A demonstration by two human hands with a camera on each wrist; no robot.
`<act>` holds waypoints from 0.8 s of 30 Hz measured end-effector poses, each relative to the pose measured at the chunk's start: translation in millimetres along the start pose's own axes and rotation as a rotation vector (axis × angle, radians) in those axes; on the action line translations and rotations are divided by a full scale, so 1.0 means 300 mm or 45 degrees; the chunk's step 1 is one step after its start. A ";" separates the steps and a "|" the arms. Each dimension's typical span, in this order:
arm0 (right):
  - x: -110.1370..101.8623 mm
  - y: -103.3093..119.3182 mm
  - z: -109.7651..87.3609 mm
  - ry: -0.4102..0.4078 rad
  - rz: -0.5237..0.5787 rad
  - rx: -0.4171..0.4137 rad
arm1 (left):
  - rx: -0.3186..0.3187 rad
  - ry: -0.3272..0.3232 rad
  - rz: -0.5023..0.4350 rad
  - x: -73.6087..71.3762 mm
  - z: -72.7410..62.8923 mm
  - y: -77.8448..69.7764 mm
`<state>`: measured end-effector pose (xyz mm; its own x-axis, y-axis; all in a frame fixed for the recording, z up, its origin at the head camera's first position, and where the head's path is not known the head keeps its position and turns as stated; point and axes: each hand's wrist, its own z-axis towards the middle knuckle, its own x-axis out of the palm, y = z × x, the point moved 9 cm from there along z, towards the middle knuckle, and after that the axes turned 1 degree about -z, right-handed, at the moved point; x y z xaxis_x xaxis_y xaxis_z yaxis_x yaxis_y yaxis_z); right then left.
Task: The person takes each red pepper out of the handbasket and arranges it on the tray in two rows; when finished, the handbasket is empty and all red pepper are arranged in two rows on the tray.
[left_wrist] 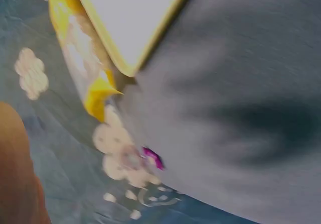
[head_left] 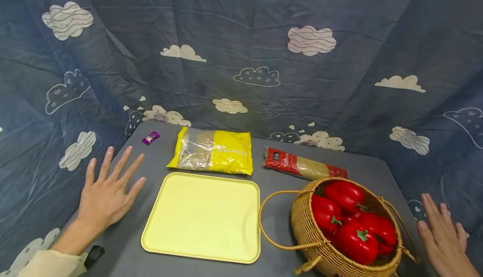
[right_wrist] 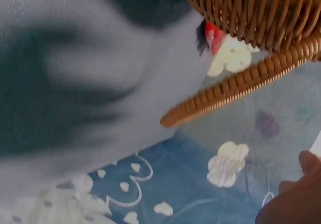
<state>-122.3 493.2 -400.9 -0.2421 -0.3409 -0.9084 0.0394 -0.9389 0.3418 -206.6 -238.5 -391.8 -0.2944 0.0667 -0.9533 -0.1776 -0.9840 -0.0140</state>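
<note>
On the counter (head_left: 124,243), the wicker basket (head_left: 303,222) stands right, handles (head_left: 286,248) splayed, likely keeping access; the tray (head_left: 203,218) lies beside it. Left grip (head_left: 105,197) and right grip (head_left: 442,237) flank both, unclenched and empty. The basket corrals red peppers (head_left: 354,243).

Cloud-printed cloth (head_left: 226,25) hangs behind the grey table (head_left: 124,239).

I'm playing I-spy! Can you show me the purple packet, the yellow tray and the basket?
Purple packet (head_left: 151,138), head view: the middle of its wrapper.
Yellow tray (head_left: 203,218), head view: its bare flat middle.
Basket (head_left: 301,220), head view: its woven outer wall.
</note>
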 end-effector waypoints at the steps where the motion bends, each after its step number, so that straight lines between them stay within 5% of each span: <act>1: 0.004 0.012 -0.001 0.002 0.064 -0.032 | 0.012 -0.005 0.000 -0.009 0.006 -0.016; 11: 0.086 0.109 -0.016 0.102 0.496 -0.210 | 0.160 -0.064 -0.025 -0.082 0.060 -0.192; 21: 0.177 0.072 -0.017 0.339 0.757 -0.056 | 0.295 -0.074 -0.151 -0.124 0.135 -0.375; 24: 0.194 0.049 -0.024 0.374 0.701 0.017 | 0.364 -0.055 -0.216 -0.127 0.163 -0.457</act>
<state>-128.9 459.3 -450.7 0.0873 -0.7750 -0.6258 0.0700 -0.6219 0.7799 -217.0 -98.1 -338.9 -0.2764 0.2385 -0.9310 -0.4817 -0.8726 -0.0805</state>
